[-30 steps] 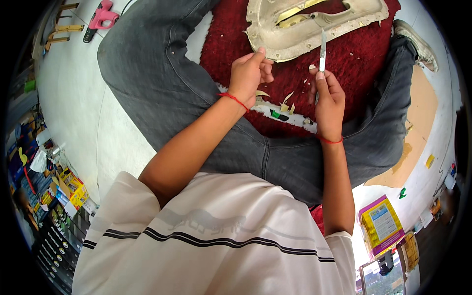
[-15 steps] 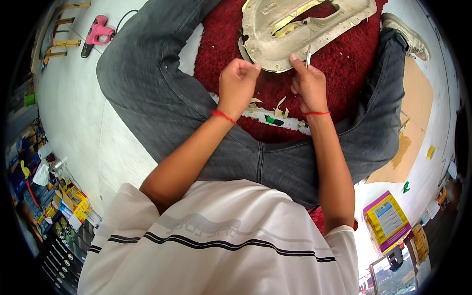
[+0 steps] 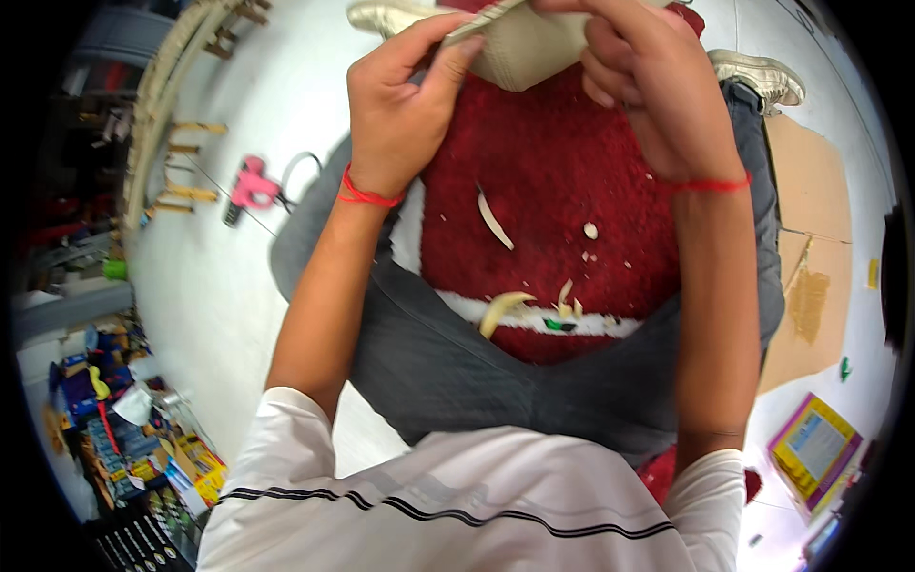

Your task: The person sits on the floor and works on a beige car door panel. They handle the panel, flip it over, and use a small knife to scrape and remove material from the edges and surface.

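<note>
Head view. The left hand (image 3: pixel 400 105) was closed in a pinch, thumb and fingers on the near edge of a cream panel (image 3: pixel 529 52) held up close to the camera. The right hand (image 3: pixel 648 81) was curled around the panel's other side; whether it also held a tool could not be told, since the palm side was hidden. The panel sat at the top of the picture, raised above a red cloth (image 3: pixel 562 191) spread over the lap. Pale shavings (image 3: pixel 496 310) lay scattered on the cloth, most near its white border.

Risks, as judged from this view:
- The panel was supported only by fingertips at its edge. A slip in the pinch could drop it onto the lap or floor.
- If a blade was in the right hand, the left fingers lay close to its path and could be cut.
- Loose shavings could slide off the cloth onto the floor when the legs shifted.
</note>
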### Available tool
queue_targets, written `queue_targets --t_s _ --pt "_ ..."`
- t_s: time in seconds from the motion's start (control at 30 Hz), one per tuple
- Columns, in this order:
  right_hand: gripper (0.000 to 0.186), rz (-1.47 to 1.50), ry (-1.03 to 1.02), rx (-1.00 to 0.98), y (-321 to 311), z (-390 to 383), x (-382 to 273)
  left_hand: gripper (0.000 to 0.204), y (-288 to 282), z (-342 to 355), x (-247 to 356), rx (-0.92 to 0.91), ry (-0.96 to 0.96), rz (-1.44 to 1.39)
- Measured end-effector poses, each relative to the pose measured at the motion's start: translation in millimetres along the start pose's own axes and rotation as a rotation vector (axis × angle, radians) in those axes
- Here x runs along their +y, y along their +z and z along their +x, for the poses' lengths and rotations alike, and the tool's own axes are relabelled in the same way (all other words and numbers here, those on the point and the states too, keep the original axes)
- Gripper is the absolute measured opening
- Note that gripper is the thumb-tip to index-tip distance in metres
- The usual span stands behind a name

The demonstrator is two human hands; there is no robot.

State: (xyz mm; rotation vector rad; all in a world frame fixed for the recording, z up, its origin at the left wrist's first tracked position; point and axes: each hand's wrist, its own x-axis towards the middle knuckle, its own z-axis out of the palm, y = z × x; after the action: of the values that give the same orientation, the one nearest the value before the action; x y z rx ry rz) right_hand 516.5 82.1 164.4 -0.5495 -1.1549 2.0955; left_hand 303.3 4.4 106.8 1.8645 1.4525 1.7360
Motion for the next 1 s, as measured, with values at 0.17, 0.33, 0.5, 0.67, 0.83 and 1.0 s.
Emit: queue_targets --t_s 0.17,0.33,0.5,0.67,0.83,1.0 --pt "0.027 -0.175 -0.217 0.059 27 79 -1 0.045 -38 45 4 -0.121 -0.303 -0.275" --pt "0.030 -0.480 -0.407 0.071 52 96 9 0.044 -60 44 -5 -0.159 -0.326 -0.406" --pt "0.034 -0.268 -0.217 0.017 49 100 25 0.037 -48 18 -1 -0.054 -0.364 -0.276" --pt "0.032 0.020 0.082 -0.276 26 95 22 0.034 -33 -2 -15 0.136 -0.354 -0.231" --pt "0.027 -0.566 -0.399 -0.025 36 39 67 0.030 -4 -32 -27 0.414 -0.384 -0.341" --pt "0.020 -1.139 -0.538 -0.089 23 -2 68 0.027 7 -50 -25 0.231 -0.414 -0.387"
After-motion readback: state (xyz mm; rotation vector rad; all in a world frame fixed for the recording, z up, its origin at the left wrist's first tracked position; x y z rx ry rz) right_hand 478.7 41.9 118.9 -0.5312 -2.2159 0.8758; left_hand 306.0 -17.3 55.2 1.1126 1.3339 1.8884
